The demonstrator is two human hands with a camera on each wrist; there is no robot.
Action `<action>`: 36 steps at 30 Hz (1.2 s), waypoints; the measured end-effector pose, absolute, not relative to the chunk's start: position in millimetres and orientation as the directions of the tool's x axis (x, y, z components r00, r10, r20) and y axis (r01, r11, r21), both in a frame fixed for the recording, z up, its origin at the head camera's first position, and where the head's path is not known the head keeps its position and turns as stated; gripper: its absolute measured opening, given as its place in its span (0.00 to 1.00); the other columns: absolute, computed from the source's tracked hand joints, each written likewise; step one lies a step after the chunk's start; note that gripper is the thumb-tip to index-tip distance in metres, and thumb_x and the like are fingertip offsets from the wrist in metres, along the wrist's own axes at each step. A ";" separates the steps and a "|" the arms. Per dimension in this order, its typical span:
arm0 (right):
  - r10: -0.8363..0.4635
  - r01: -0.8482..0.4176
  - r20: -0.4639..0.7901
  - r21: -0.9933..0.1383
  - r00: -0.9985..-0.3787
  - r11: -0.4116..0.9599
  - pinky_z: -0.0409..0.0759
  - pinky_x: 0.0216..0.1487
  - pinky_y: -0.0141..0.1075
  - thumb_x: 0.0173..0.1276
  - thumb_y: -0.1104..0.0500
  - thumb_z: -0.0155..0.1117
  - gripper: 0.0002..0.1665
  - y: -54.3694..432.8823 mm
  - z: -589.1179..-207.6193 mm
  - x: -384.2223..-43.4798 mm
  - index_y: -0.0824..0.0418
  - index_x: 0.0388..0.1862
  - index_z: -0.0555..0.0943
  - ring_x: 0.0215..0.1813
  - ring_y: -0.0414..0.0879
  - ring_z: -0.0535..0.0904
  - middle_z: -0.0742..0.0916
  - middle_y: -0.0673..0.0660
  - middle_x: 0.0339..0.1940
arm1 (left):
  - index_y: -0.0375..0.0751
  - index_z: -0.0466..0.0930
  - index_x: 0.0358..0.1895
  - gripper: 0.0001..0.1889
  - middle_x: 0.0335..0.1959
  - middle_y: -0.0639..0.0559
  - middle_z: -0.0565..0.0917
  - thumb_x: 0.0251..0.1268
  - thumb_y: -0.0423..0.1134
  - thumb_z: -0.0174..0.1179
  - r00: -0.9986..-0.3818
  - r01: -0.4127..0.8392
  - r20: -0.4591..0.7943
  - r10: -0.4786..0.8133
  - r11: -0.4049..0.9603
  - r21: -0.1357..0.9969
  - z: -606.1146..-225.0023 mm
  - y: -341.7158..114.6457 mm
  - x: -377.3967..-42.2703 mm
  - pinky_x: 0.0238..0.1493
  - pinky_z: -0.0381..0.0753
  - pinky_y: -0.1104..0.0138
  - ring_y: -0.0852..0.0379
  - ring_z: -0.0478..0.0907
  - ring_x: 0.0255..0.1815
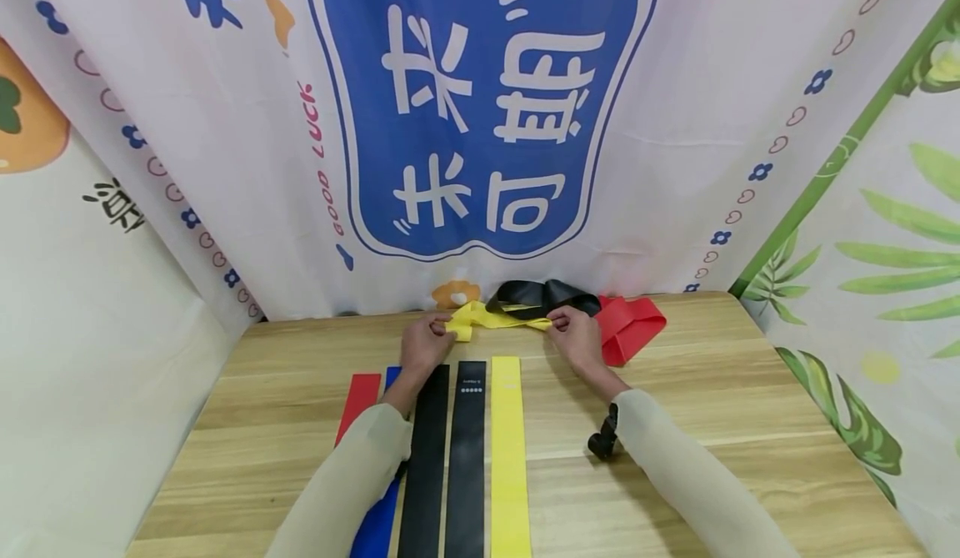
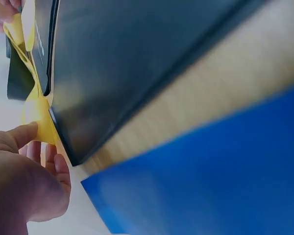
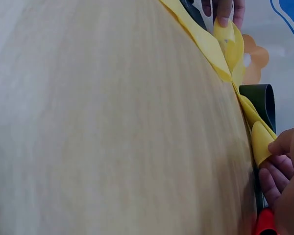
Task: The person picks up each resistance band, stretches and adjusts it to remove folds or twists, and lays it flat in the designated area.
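Observation:
A twisted yellow band [image 1: 487, 318] is stretched between my two hands at the back of the table. My left hand [image 1: 426, 343] pinches its left end; in the left wrist view the thumb lies on the yellow band [image 2: 39, 117] with the fingers behind it. The right end is pinched by my right hand [image 1: 577, 337], and the right wrist view shows the thumb pressing on the yellow loop [image 3: 261, 142]. Just behind the band lies a crumpled black band [image 1: 547, 295]. A folded red band [image 1: 633, 329] sits right beside my right hand.
Flat bands run toward me in a row: red [image 1: 360, 395], blue [image 1: 375, 525], black [image 1: 423, 475], another black with white print [image 1: 467, 466], and yellow [image 1: 510, 458]. The wooden table [image 1: 712, 458] ends at a printed curtain [image 1: 675, 166] behind.

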State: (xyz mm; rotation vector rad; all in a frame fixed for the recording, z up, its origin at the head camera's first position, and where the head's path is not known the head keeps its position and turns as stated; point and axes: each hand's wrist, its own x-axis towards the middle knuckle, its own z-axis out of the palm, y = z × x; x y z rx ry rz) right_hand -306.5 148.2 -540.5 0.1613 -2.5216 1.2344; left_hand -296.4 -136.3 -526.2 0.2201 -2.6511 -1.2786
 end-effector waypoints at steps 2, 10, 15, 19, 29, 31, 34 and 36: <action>0.048 -0.233 0.328 -0.758 -0.943 0.610 0.87 0.46 0.47 0.64 0.66 0.73 0.07 150.1 -538.6 -306.2 0.62 0.41 0.90 0.40 0.52 0.89 0.92 0.58 0.37 | 0.39 0.89 0.55 0.15 0.39 0.45 0.88 0.65 0.31 0.72 -0.968 -0.052 0.112 -0.226 0.614 0.788 -524.0 -139.0 -295.5 0.43 0.83 0.58 0.50 0.83 0.39; 0.046 -0.210 0.289 -0.787 -0.956 0.580 0.87 0.46 0.45 0.67 0.66 0.70 0.07 157.1 -536.0 -306.5 0.62 0.42 0.91 0.41 0.52 0.88 0.92 0.59 0.40 | 0.39 0.89 0.53 0.13 0.40 0.44 0.88 0.67 0.32 0.71 -0.955 -0.087 0.104 -0.278 0.597 0.797 -516.5 -149.5 -291.7 0.43 0.85 0.59 0.49 0.83 0.40; 0.036 -0.208 0.274 -0.802 -0.961 0.560 0.87 0.46 0.44 0.70 0.66 0.68 0.07 161.7 -534.2 -307.5 0.62 0.44 0.90 0.42 0.52 0.89 0.92 0.59 0.41 | 0.37 0.90 0.48 0.09 0.40 0.43 0.89 0.67 0.28 0.67 -0.950 -0.028 0.167 -0.262 0.606 0.795 -514.6 -160.5 -292.7 0.38 0.83 0.63 0.49 0.83 0.38; 0.039 -0.202 0.264 -0.816 -0.964 0.541 0.86 0.41 0.37 0.71 0.66 0.68 0.07 164.4 -532.1 -307.5 0.63 0.44 0.90 0.39 0.50 0.89 0.91 0.60 0.41 | 0.36 0.90 0.48 0.09 0.41 0.43 0.90 0.68 0.27 0.64 -0.948 -0.007 0.190 -0.255 0.614 0.789 -514.8 -168.3 -295.4 0.37 0.82 0.64 0.49 0.83 0.38; 0.047 -0.201 0.250 -0.863 -0.967 0.464 0.83 0.34 0.30 0.72 0.67 0.69 0.05 167.1 -530.5 -309.4 0.64 0.44 0.89 0.36 0.52 0.88 0.91 0.61 0.40 | 0.36 0.91 0.46 0.09 0.39 0.44 0.89 0.66 0.27 0.65 -0.945 0.017 0.210 -0.252 0.602 0.798 -516.9 -176.8 -296.4 0.34 0.77 0.68 0.50 0.80 0.37; 0.047 -0.192 0.235 -0.879 -0.971 0.437 0.83 0.34 0.30 0.72 0.67 0.68 0.06 167.6 -530.5 -309.7 0.64 0.44 0.89 0.37 0.54 0.88 0.90 0.62 0.41 | 0.36 0.91 0.47 0.10 0.39 0.44 0.89 0.66 0.28 0.65 -0.946 0.004 0.200 -0.253 0.611 0.792 -516.9 -177.9 -296.0 0.33 0.76 0.68 0.50 0.80 0.37; 0.050 -0.160 0.189 -0.920 -0.981 0.358 0.84 0.35 0.32 0.73 0.69 0.68 0.07 168.6 -530.0 -310.4 0.68 0.46 0.88 0.39 0.58 0.88 0.89 0.64 0.41 | 0.37 0.92 0.48 0.11 0.40 0.44 0.88 0.67 0.29 0.65 -0.947 -0.015 0.187 -0.262 0.617 0.786 -516.1 -179.5 -295.0 0.33 0.77 0.67 0.49 0.80 0.37; 0.050 -0.137 0.158 -0.947 -0.986 0.291 0.87 0.37 0.35 0.74 0.70 0.67 0.08 169.5 -529.9 -311.2 0.71 0.48 0.87 0.41 0.59 0.87 0.88 0.66 0.43 | 0.37 0.92 0.49 0.11 0.41 0.43 0.87 0.68 0.30 0.64 -0.947 -0.024 0.180 -0.266 0.619 0.785 -515.1 -180.3 -294.3 0.35 0.77 0.65 0.48 0.79 0.39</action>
